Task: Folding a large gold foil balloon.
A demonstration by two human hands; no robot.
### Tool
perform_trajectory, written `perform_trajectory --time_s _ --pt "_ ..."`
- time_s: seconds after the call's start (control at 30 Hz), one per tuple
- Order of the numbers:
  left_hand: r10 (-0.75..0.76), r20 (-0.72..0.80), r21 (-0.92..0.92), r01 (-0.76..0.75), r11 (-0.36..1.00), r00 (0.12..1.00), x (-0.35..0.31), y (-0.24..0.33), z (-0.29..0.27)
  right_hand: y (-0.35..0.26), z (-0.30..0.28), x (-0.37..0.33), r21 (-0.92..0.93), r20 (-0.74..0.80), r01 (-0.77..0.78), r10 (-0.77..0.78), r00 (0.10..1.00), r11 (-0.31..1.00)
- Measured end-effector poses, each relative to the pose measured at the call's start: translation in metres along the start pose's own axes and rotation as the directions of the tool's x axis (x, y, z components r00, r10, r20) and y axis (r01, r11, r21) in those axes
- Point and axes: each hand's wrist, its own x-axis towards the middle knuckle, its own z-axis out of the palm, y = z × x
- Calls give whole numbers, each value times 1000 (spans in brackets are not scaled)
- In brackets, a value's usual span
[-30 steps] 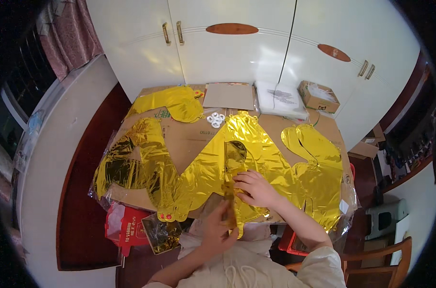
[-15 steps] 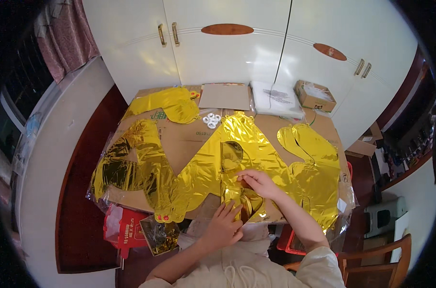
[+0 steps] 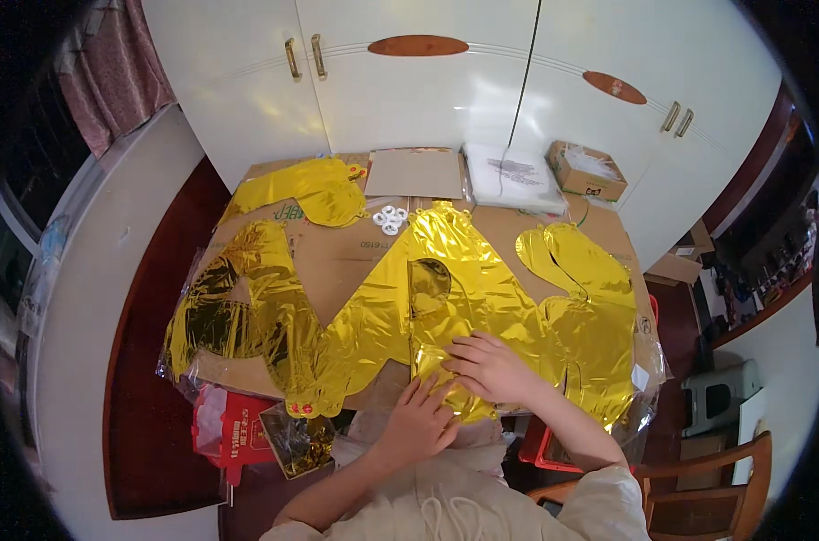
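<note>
Flat gold foil balloons, apparently letter-shaped, cover the cardboard-topped table. On the middle foil balloon [image 3: 468, 270], at the near edge, a folded part [image 3: 427, 358] lies under both hands. My left hand [image 3: 417, 422] rests on its near end, fingers stretched out over the foil. Just beyond and to the right, my right hand [image 3: 495, 368] lies palm down with fingers extended across the fold. To the left is another foil balloon [image 3: 265, 257], its lower end overlapping the middle one. A curved foil balloon [image 3: 594, 311] lies at the right.
At the back are another gold foil piece [image 3: 333, 191], several white rings [image 3: 391, 219], a grey-brown board [image 3: 414, 173], a stack of clear plastic bags [image 3: 510, 178] and a small cardboard box [image 3: 590, 171]. A red bag [image 3: 234, 433] hangs below the near left edge; a wooden chair [image 3: 752, 478] stands right.
My right hand has gone from a pinch to outstretched fingers and moved slightly nearer. The loose, curled foil at the near edge now lies flatter. My left hand has barely moved.
</note>
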Motion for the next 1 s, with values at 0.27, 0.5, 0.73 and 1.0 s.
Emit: perform_trajectory --time_s 0.27,0.5,0.73,1.0 --pt "-57 57 179 46 983 997 11 -35 -14 0 7 -6 -21 14 -20 20 1000 1000" --pt "-140 193 302 77 950 971 11 -50 -19 -1 8 -6 -18 18 -22 22 1000 1000" --pt "-155 312 321 50 946 937 17 -47 -33 -4 4 -5 -4 22 -31 31 999 1000" --pt "-112 333 329 -4 944 936 22 -51 -39 14 -10 -14 476 -36 -286 343 939 832"
